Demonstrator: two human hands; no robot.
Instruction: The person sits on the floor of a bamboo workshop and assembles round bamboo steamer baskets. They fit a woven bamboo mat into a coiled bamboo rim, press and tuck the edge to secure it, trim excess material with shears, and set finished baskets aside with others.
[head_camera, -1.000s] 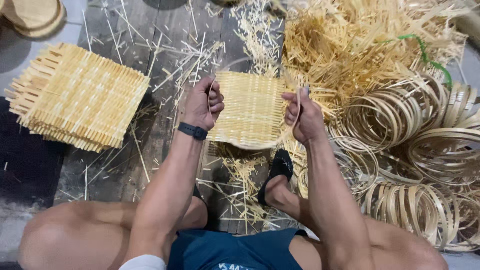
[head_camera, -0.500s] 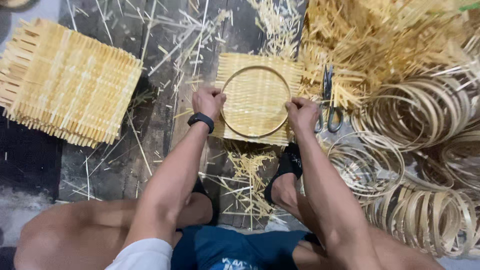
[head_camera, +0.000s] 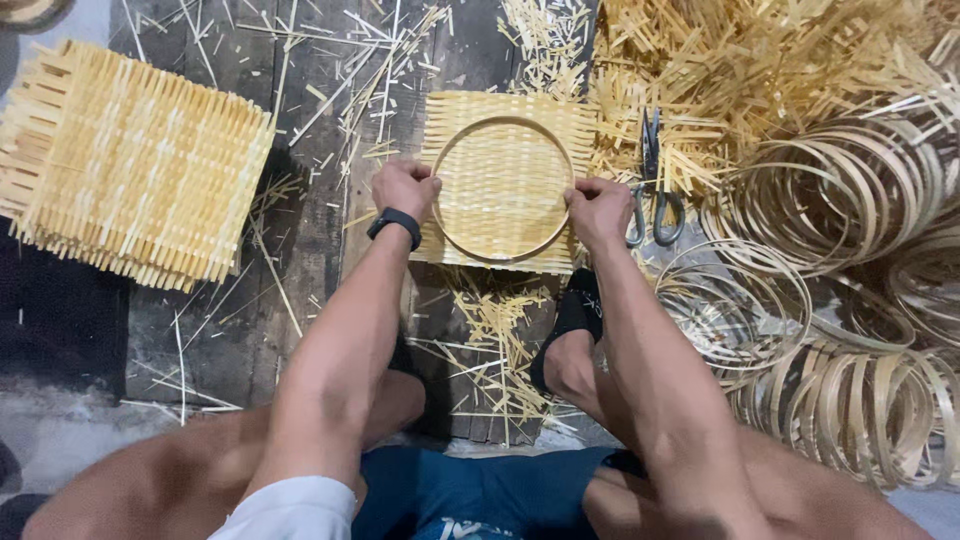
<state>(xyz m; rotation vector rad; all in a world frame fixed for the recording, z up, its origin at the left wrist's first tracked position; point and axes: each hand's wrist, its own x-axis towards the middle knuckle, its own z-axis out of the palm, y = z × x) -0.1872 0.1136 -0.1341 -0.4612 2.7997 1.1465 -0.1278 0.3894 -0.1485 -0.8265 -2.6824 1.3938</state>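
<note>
A square woven bamboo mat (head_camera: 505, 125) lies flat on dark wooden planks in front of me. A round bamboo hoop (head_camera: 503, 120) rests on top of it. My left hand (head_camera: 403, 188) grips the hoop's left edge and the mat under it. My right hand (head_camera: 597, 208) grips the hoop's right edge the same way. A black band sits on my left wrist (head_camera: 394, 222).
A stack of woven mats (head_camera: 130, 165) lies at the left. Scissors (head_camera: 652, 178) lie just right of my right hand. Loose bamboo strips (head_camera: 760, 60) pile at the top right, many bamboo hoops (head_camera: 850, 300) at the right. My foot in a black sandal (head_camera: 570, 325) rests below the mat.
The mat was raised on edge between my hands a second ago; it now lies flat with the hoop on it. Both hands have settled at the hoop's sides.
</note>
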